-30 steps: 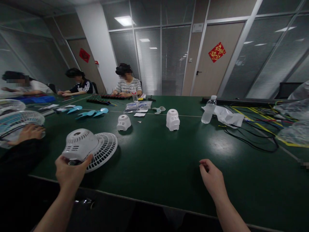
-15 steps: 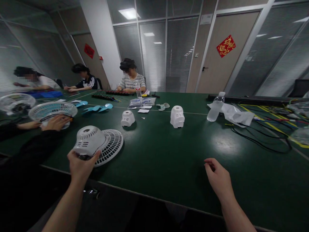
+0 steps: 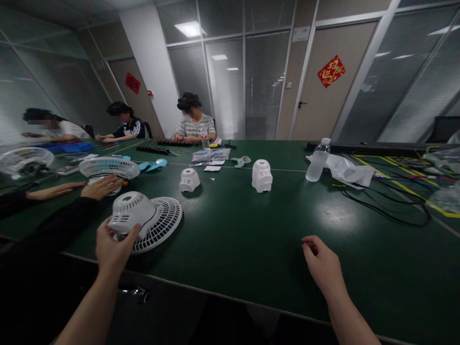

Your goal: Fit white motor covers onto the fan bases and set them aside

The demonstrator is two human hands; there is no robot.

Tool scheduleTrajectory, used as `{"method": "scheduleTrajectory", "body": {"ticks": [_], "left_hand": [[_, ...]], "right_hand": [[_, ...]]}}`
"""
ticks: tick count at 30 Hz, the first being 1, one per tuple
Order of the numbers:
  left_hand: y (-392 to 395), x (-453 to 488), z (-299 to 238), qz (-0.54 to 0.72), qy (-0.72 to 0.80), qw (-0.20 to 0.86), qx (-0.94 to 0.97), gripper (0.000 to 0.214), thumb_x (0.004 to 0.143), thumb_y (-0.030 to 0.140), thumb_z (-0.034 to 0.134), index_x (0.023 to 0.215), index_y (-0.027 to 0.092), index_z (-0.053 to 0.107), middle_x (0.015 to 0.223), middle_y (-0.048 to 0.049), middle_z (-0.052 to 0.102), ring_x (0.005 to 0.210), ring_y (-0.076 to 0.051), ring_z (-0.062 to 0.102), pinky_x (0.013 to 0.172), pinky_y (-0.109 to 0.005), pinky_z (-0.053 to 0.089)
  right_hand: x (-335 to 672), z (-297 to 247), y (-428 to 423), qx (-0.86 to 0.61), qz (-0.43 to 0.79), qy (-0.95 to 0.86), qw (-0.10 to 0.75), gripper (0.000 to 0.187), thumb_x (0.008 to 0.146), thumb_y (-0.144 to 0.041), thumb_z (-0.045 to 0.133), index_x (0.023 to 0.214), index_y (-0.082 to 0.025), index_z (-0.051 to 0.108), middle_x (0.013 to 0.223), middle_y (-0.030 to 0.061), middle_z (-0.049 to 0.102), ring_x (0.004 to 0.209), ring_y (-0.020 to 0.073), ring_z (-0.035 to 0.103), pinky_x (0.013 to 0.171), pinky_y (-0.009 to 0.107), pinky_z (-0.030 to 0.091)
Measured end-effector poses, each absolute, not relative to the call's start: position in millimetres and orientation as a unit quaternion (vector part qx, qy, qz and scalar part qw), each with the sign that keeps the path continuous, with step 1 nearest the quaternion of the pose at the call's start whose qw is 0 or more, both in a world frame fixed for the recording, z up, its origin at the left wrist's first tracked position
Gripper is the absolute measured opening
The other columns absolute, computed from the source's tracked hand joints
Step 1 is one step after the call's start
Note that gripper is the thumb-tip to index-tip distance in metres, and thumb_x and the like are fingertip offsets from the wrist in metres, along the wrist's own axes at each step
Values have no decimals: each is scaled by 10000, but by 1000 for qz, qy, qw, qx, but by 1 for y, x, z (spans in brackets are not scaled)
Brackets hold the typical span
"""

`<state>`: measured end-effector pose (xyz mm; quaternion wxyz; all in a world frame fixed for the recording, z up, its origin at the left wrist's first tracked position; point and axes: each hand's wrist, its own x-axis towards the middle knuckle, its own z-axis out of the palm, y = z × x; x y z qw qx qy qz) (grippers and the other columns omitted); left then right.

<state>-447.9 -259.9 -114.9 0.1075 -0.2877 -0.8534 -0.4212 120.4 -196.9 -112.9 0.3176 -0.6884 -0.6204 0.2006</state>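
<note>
On the left, my left hand (image 3: 114, 247) is closed around the lower side of a white fan motor housing (image 3: 132, 211), its thumb on the near face. Against that housing lies a round white fan grille (image 3: 167, 218), tilted on the green table (image 3: 230, 244). Whether the two are joined I cannot tell. My right hand (image 3: 322, 262) rests at the right with fingers curled in a loose fist and nothing visible in it. Two more white motor housings, a smaller one (image 3: 189, 180) and a taller one (image 3: 262, 176), stand upright farther back.
Beside me at the left, a co-worker's hands (image 3: 102, 187) are at another fan grille (image 3: 108, 167). A water bottle (image 3: 318, 160), white plastic bag (image 3: 350, 171) and black cables (image 3: 388, 207) lie at the right. Plastic packets (image 3: 210, 156) and blue fan blades (image 3: 154, 165) are farther back.
My left hand has shifted slightly left and down with the motor housing. The co-worker's grille has moved right and farther back. My right hand has stayed nearly still.
</note>
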Motion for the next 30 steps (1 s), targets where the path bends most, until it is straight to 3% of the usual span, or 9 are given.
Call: {"method": "scheduleTrajectory", "body": {"ticks": [3, 12, 16, 21, 25, 30], "left_hand": [[-262, -458, -110, -416, -863, 84, -273, 848, 659, 593, 754, 1385, 271, 459, 1316, -91, 638, 1161, -302, 650, 1012, -446, 499], [-256, -464, -97, -436, -856, 100, -261, 788, 670, 550, 771, 1347, 237, 517, 1225, -86, 684, 1076, -272, 677, 965, -406, 521], [-247, -458, -79, -471, -823, 168, -270, 840, 668, 516, 785, 1385, 225, 459, 1257, -79, 655, 1051, -241, 674, 907, -358, 541], [-217, -428, -40, -460, -763, 251, -378, 864, 675, 487, 792, 1389, 151, 437, 1360, -117, 557, 1156, -255, 591, 974, -351, 498], [-166, -400, -16, -481, -727, 208, -445, 825, 741, 505, 749, 1397, 142, 403, 1334, -126, 557, 1145, -248, 590, 996, -363, 485], [-89, -387, -11, -457, -788, 55, -408, 784, 713, 450, 783, 1331, 119, 433, 1275, -161, 590, 1169, -292, 594, 1013, -391, 473]], "right_hand": [[121, -114, -197, -690, 205, -619, 314, 312, 868, -413, 469, 1029, -229, 662, 915, 55, 732, 842, 244, 702, 708, 344, 522], [118, -103, -200, -690, 207, -619, 311, 307, 844, -393, 467, 995, -224, 673, 899, 62, 742, 830, 248, 705, 694, 341, 518], [117, -102, -200, -688, 205, -621, 315, 315, 832, -404, 475, 986, -226, 684, 895, 60, 748, 834, 252, 709, 693, 342, 522], [117, -104, -199, -688, 199, -620, 319, 322, 827, -421, 477, 982, -234, 687, 874, 56, 748, 800, 255, 710, 656, 341, 519], [117, -101, -200, -691, 206, -615, 320, 321, 812, -422, 482, 969, -231, 687, 870, 61, 750, 792, 258, 709, 640, 336, 517], [117, -101, -199, -693, 217, -613, 311, 323, 811, -436, 479, 966, -234, 677, 875, 61, 750, 766, 254, 706, 632, 336, 515]]}}
